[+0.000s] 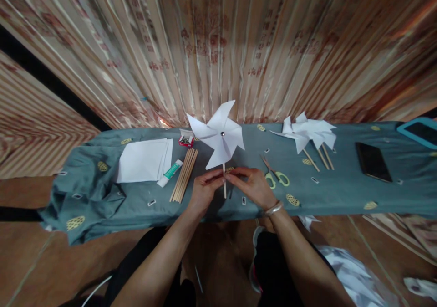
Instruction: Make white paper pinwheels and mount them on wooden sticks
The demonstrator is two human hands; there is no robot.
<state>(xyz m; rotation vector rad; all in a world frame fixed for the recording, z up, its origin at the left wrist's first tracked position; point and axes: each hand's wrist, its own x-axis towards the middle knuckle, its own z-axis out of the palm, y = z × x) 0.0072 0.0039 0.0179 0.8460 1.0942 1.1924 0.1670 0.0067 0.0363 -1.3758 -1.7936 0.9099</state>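
Note:
A white paper pinwheel [218, 138] stands upright before me, a round metal pin at its centre and a thin wooden stick below. My left hand [206, 186] pinches that stick from the left. From the other side, the fingertips of my right hand [252, 184] close on the same stick, and the two hands meet there. Just left of my left hand lies a bundle of wooden sticks [184, 176]. Scissors with light green handles [276, 176] rest open beside my right hand.
Leftward on the cloth-covered table [211, 210] are a glue stick [170, 173], a small red box of pins [186, 138] and white paper sheets [143, 160]. Rightward lie several finished pinwheels [309, 131], a black phone [373, 162] and a blue-framed device [418, 131]. A curtain [218, 47] hangs behind.

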